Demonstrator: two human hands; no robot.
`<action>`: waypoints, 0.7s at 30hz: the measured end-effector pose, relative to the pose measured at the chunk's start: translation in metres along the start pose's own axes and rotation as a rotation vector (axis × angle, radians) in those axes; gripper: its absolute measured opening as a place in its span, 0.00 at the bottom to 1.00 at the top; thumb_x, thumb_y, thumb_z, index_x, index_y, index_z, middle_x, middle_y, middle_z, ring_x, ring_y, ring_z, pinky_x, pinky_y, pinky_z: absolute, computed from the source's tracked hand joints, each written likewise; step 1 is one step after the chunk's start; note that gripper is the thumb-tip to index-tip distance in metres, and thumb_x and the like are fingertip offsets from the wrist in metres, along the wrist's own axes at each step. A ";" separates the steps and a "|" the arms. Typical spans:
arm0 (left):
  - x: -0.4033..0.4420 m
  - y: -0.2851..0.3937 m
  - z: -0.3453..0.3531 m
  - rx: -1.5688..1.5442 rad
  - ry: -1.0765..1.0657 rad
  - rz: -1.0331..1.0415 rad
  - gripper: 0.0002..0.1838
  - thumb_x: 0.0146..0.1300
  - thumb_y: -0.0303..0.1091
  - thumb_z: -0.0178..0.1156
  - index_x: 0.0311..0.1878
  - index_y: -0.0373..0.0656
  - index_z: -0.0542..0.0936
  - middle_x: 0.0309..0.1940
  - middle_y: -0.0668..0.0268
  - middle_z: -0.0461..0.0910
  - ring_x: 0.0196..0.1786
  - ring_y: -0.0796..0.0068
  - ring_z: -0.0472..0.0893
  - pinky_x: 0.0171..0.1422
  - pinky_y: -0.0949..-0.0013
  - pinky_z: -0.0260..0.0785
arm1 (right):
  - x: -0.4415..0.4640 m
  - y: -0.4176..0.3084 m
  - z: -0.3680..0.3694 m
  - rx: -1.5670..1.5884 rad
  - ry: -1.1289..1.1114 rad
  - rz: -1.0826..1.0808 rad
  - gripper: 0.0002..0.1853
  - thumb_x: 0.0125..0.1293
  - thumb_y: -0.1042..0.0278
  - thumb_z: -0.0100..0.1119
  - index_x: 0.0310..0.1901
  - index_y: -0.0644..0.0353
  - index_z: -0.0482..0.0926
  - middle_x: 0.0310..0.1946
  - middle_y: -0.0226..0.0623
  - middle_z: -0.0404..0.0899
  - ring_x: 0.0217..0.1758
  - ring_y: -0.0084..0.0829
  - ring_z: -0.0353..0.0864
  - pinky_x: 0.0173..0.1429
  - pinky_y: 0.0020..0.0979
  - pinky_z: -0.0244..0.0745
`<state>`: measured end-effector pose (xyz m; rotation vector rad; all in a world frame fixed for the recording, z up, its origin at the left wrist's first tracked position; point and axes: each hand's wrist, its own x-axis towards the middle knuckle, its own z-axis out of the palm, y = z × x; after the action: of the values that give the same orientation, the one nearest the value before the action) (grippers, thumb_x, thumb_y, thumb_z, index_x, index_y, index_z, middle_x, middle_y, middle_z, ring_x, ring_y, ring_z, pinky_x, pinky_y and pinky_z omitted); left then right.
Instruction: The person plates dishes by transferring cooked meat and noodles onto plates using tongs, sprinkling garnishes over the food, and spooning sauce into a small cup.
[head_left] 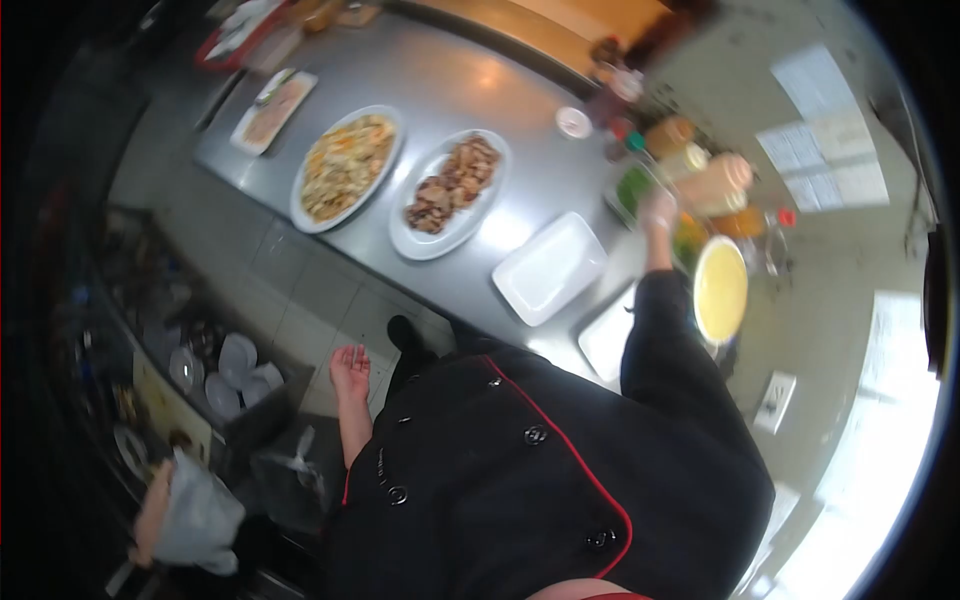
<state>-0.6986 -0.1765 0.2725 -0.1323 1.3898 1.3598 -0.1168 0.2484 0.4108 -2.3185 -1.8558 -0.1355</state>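
Note:
My right hand point(657, 208), in what looks like a clear glove, reaches over the right end of the steel counter. It is at the edge of a container of chopped green herbs point(634, 187); its fingers are blurred, so any grip is unclear. Close by are a container of orange and green food point(688, 240) and a white tub of yellow contents point(721, 290). My left hand point(350, 371) hangs beside my body, palm up, fingers loosely apart, holding nothing. A white rectangular dish point(550, 268) with nothing in it lies left of my right arm.
On the steel counter point(450, 90) stand an oval plate of browned meat pieces point(455, 185), an oval plate of mixed food point(346, 168) and a small rectangular dish point(270, 115). Sauce bottles point(715, 180) line the wall. Below left, a bin holds white bowls point(225, 395).

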 end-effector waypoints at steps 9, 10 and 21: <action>-0.031 -0.013 -0.012 -0.466 0.500 -0.071 0.23 0.66 0.43 0.47 0.60 0.43 0.64 0.54 0.53 0.68 0.57 0.53 0.67 0.57 0.55 0.62 | -0.032 -0.118 -0.054 0.193 0.288 -0.030 0.09 0.50 0.60 0.62 0.30 0.55 0.80 0.37 0.41 0.80 0.40 0.43 0.77 0.45 0.41 0.73; -0.024 -0.011 -0.021 -0.530 0.495 -0.095 0.23 0.66 0.43 0.48 0.60 0.43 0.64 0.53 0.52 0.69 0.57 0.53 0.68 0.58 0.55 0.62 | -0.047 -0.149 -0.062 0.183 0.280 -0.014 0.09 0.50 0.60 0.61 0.29 0.54 0.79 0.36 0.39 0.80 0.40 0.42 0.77 0.45 0.40 0.73; -0.037 0.016 0.009 -0.518 0.326 -0.072 0.20 0.65 0.39 0.49 0.57 0.40 0.66 0.57 0.55 0.69 0.56 0.58 0.70 0.58 0.55 0.63 | -0.125 -0.313 -0.068 0.656 0.308 -0.651 0.07 0.58 0.65 0.57 0.29 0.57 0.82 0.35 0.38 0.80 0.40 0.41 0.77 0.46 0.39 0.72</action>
<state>-0.6916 -0.1860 0.3117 -0.7680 1.2461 1.6635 -0.4476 0.1826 0.4792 -1.1623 -2.0130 0.0367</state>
